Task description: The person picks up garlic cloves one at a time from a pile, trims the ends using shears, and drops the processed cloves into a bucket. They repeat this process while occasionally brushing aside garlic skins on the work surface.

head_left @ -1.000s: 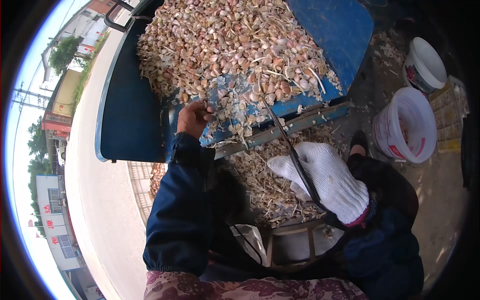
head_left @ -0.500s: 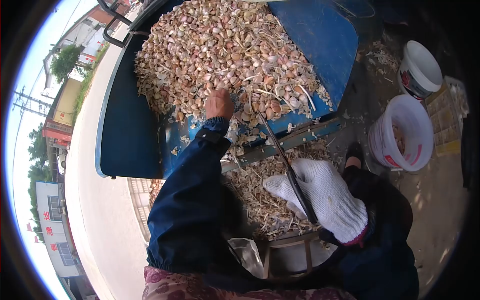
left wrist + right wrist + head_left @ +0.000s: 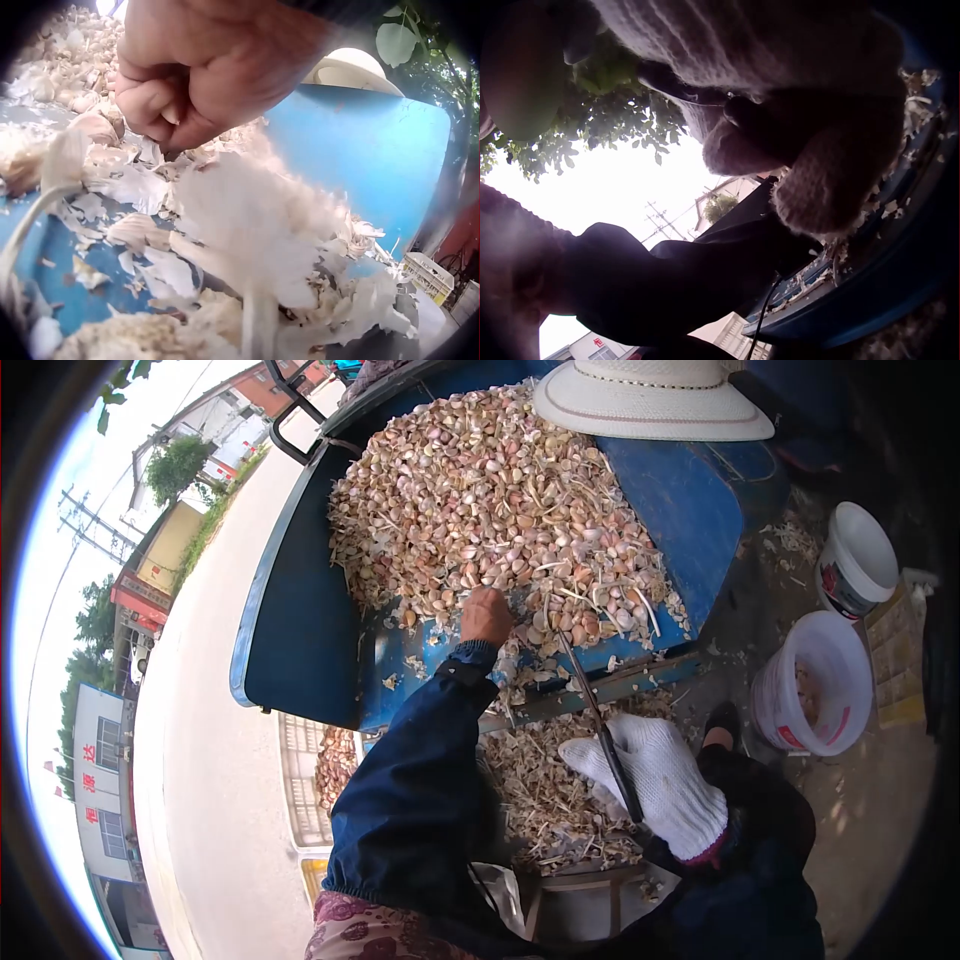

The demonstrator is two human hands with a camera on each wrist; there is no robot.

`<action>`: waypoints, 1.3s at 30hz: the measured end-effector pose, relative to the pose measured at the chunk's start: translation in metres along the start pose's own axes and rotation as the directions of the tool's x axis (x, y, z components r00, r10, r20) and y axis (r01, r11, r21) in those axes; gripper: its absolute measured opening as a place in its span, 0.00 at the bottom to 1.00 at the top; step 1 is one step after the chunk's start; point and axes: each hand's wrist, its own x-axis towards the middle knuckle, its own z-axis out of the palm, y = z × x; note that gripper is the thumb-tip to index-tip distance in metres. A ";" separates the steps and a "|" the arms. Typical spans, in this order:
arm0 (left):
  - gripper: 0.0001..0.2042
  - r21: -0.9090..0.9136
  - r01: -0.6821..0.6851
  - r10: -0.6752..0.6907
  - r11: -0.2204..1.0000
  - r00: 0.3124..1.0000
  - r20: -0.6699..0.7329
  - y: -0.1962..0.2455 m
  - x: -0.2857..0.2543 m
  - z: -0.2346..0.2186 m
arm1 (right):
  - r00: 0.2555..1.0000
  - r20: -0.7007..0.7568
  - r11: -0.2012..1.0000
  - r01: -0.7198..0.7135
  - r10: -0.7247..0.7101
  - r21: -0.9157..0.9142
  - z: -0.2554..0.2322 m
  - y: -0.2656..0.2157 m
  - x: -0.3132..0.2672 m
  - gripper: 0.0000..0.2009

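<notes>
A large heap of garlic cloves, mixed with papery skins and dry stalks, covers a blue metal tray. My bare left hand is at the heap's near edge. In the left wrist view, that hand has its fingers curled down among the skins, and no clove shows in its grasp. My right hand, in a white knitted glove, grips a long thin tool with a dark handle. Its narrow end reaches the tray's front lip near some cloves. The right wrist view is dark, showing the gloved fingers curled.
Below the tray lies a pile of dry stalks and skins. Two white buckets, one nearer and one farther, stand at the right. A slatted crate sits at the left. A wide-brimmed hat overhangs the tray's far right.
My left hand has moved right along the tray and onto the heap's near edge. The right hand keeps its hold on the tool. The view has shifted, and the hat has come in.
</notes>
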 end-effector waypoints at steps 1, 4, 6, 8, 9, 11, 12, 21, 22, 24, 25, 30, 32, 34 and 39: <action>0.02 -0.115 0.036 -0.039 0.993 0.999 -0.022 0.003 -0.001 -0.007 | 1.000 0.011 1.000 -0.011 0.010 0.023 0.001 0.002 0.001 0.24; 0.05 -0.281 0.532 -0.408 0.799 0.822 0.398 0.013 0.005 -0.053 | 1.000 0.019 0.993 -0.027 0.025 0.113 0.002 0.006 0.005 0.18; 0.05 -0.679 0.673 -0.347 0.291 0.736 0.581 0.007 -0.009 -0.072 | 1.000 0.009 0.998 -0.004 0.003 0.057 0.004 0.018 0.010 0.19; 0.04 -0.741 0.670 -0.315 0.038 0.712 0.628 0.022 -0.026 -0.093 | 0.997 -0.014 0.995 0.077 -0.078 -0.066 0.007 0.024 0.014 0.20; 0.04 -0.749 0.624 -0.282 -0.222 0.694 0.662 0.028 -0.037 -0.101 | 0.989 -0.062 0.974 0.123 -0.137 -0.192 0.011 0.029 0.016 0.23; 0.05 -0.721 0.590 -0.155 -0.364 0.725 0.671 0.032 -0.061 -0.106 | 0.960 -0.105 0.915 0.209 -0.259 -0.345 0.021 0.040 0.021 0.24; 0.07 -0.669 0.549 -0.033 -0.501 0.760 0.649 0.035 -0.071 -0.107 | 0.914 -0.122 0.819 0.281 -0.388 -0.500 0.024 0.043 0.021 0.25; 0.05 -0.693 0.551 -0.135 -0.465 0.729 0.671 0.093 -0.088 -0.138 | 0.914 -0.092 0.723 0.247 -0.395 -0.645 0.031 0.022 0.007 0.29; 0.06 -0.712 0.568 -0.147 -0.412 0.730 0.668 0.094 -0.088 -0.140 | 0.928 -0.080 0.717 0.224 -0.364 -0.660 0.031 0.021 0.008 0.29; 0.07 -0.725 0.586 -0.160 -0.361 0.727 0.668 0.096 -0.087 -0.143 | 0.942 -0.068 0.711 0.198 -0.327 -0.674 0.030 0.021 0.008 0.28; 0.06 -0.750 0.579 -0.167 -0.321 0.745 0.646 0.097 -0.086 -0.144 | 0.942 -0.065 0.722 0.207 -0.330 -0.661 0.030 0.023 0.007 0.28; 0.05 -0.777 0.577 -0.176 -0.252 0.762 0.623 0.101 -0.082 -0.146 | 0.916 -0.085 0.701 0.238 -0.392 -0.673 0.028 0.025 0.006 0.28; 0.04 -0.795 0.576 -0.191 -0.193 0.772 0.606 0.104 -0.081 -0.148 | 0.940 -0.083 0.759 0.214 -0.332 -0.615 0.027 0.024 0.006 0.28; 0.04 -0.792 0.579 -0.177 -0.196 0.773 0.609 0.103 -0.080 -0.150 | 0.947 -0.074 0.787 0.214 -0.312 -0.579 0.030 0.027 0.006 0.27; 0.04 -0.730 0.626 -0.150 -0.275 0.722 0.676 0.105 -0.095 -0.145 | 0.991 0.082 0.989 -0.118 0.110 0.093 0.041 0.023 0.001 0.22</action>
